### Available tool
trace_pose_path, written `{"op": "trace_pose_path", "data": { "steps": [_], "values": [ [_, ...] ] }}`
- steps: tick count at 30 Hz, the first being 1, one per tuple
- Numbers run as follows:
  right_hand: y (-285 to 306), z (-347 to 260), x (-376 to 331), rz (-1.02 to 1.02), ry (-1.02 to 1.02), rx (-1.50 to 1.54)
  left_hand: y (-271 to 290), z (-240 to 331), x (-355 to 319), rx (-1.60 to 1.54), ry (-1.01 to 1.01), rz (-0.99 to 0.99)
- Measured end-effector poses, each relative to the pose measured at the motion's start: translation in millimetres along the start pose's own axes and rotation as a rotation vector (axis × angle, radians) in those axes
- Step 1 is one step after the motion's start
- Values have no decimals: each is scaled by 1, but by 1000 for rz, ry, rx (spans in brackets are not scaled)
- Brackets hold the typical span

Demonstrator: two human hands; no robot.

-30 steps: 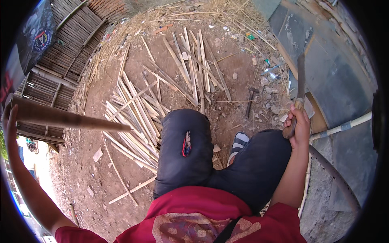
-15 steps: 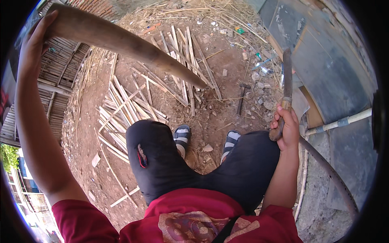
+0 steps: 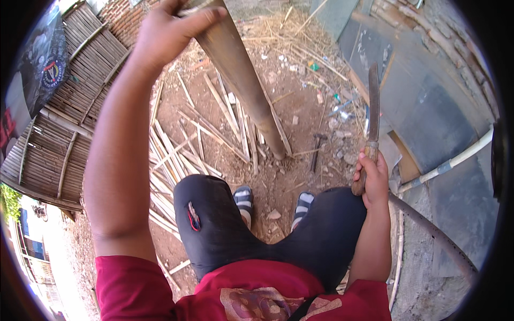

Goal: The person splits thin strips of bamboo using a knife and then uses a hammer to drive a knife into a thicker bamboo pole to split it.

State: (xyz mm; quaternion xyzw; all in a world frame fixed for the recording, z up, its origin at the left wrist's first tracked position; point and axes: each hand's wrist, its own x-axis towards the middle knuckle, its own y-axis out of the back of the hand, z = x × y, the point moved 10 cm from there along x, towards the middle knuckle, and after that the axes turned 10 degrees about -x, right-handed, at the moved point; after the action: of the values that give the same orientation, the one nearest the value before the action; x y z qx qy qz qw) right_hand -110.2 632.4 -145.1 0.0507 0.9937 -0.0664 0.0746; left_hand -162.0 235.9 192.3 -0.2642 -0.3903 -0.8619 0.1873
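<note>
My left hand [image 3: 174,32] is raised at the upper left, wrapped over the top end of a thick brown bamboo pole [image 3: 243,75]. The pole leans a little, and its lower end meets the dirt in front of my feet. In my right hand [image 3: 375,176] is a machete [image 3: 373,101], gripped by its wooden handle beside my right knee. Its blade points up and away from me, apart from the pole. A hammer [image 3: 317,151] lies on the ground between the pole and the machete.
Split bamboo strips [image 3: 160,155] lie scattered left of and behind the pole. Rubble and litter [image 3: 340,120] cover the ground to the right. Grey panels [image 3: 412,101] and a pale pipe [image 3: 455,160] stand at the right. A bamboo slat structure [image 3: 48,155] is at the left.
My left hand has moved right with the bamboo pole's top, bringing the pole from a strong slant to nearly upright. My right hand keeps the machete in about the same place.
</note>
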Motion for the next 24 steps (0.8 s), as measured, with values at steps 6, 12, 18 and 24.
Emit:
{"op": "trace_pose_path", "data": {
  "steps": [6, 12, 18, 24],
  "values": [
    [-40, -117, -26, -101, 266, -232, -10, -4, -7, -241, 39, 19],
    [-94, -236, -67, -160, 530, -294, -10, 11, -30, -284, 46, -2],
    [-151, -287, -93, -359, 577, -509, -16, 20, -39, -344, 56, -18],
    [-179, -279, -89, -370, 524, -740, -12, 29, -54, -381, 11, 16]
  ]
}}
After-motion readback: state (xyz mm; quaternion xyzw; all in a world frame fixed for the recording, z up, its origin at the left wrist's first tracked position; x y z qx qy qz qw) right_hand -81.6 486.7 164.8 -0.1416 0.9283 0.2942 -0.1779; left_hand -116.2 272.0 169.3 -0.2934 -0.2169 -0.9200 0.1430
